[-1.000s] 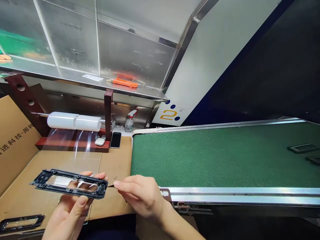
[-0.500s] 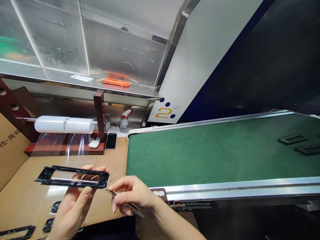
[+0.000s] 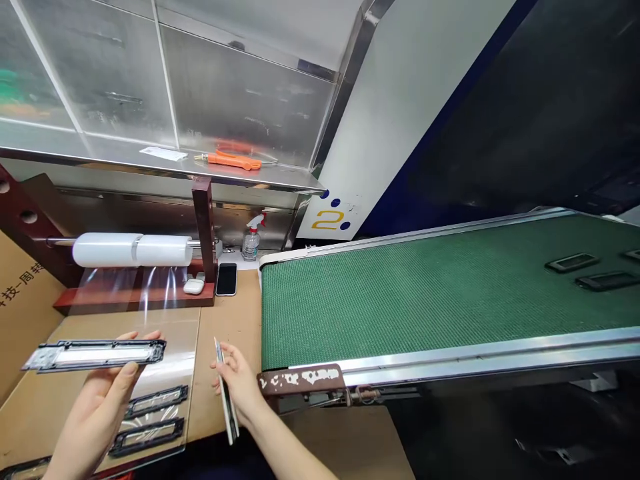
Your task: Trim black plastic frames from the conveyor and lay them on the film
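My left hand grips a long black plastic frame by its right part, thumb in front and fingertips behind the upper edge. The frame's long window looks bright, and it is held above the workbench at the left. Apart from it, my right hand is closed around slim metal tweezers, which stand steeply with the pointed end up. Below the held frame, two similar black frames lie on a clear sheet. Part of another black frame shows at the lower left edge.
Two white film rolls hang on a red-brown stand. Beside it lie a phone and a white earbud case, with a spray bottle behind. A green conveyor belt carries several black frames. An orange screwdriver rests on the shelf.
My left hand has moved left and tilted the frame, showing more of the frames beneath. My right hand has drawn away from the frame, turning the tweezers upright. Frames on the belt have shifted left.
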Demonstrator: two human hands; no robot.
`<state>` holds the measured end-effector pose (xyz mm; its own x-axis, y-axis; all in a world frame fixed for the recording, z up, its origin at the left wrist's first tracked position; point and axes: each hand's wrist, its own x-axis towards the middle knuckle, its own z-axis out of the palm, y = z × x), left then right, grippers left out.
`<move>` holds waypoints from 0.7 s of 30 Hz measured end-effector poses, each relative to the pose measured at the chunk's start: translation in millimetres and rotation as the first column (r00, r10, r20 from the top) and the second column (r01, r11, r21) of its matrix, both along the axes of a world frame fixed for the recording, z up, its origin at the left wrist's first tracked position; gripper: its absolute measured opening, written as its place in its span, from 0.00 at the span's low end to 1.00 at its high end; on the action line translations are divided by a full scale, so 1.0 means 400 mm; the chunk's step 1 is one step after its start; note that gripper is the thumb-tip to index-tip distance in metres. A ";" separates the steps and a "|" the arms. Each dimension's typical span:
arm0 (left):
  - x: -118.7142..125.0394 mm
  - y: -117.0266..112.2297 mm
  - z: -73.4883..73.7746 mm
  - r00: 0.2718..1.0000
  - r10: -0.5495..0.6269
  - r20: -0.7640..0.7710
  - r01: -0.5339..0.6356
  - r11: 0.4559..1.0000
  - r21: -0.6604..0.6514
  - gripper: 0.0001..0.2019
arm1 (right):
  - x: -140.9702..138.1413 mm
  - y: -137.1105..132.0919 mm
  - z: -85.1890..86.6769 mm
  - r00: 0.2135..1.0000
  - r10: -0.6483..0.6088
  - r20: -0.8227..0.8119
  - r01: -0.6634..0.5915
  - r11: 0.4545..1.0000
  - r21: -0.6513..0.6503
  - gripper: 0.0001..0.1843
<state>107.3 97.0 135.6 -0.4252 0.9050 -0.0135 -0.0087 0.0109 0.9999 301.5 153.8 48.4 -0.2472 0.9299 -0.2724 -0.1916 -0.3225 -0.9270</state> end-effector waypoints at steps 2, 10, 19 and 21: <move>-0.029 -0.025 -0.029 0.999 -0.022 0.049 0.026 0.997 -0.079 0.31 | -0.039 -0.007 -0.080 0.967 -0.093 0.237 0.065 0.990 0.125 0.21; -0.163 -0.115 -0.139 0.858 -0.261 0.443 0.448 0.804 -0.392 0.30 | 0.004 -0.043 -0.100 0.828 -0.232 0.510 0.013 0.918 0.397 0.04; -0.213 -0.195 -0.111 0.603 -0.329 0.726 0.708 0.641 -0.298 0.27 | -0.115 -0.061 0.116 0.566 -0.064 0.822 -0.782 0.273 0.560 0.28; -0.242 -0.209 -0.120 0.584 -0.388 0.713 0.755 0.582 -0.301 0.30 | -0.152 -0.073 0.122 0.575 0.003 0.818 -0.810 0.139 0.569 0.20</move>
<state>10.5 13.3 87.4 0.4390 0.6823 -0.5846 -0.2956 0.7241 0.6231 240.8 124.5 97.3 -0.8652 0.3980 0.3050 0.2548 0.8728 -0.4162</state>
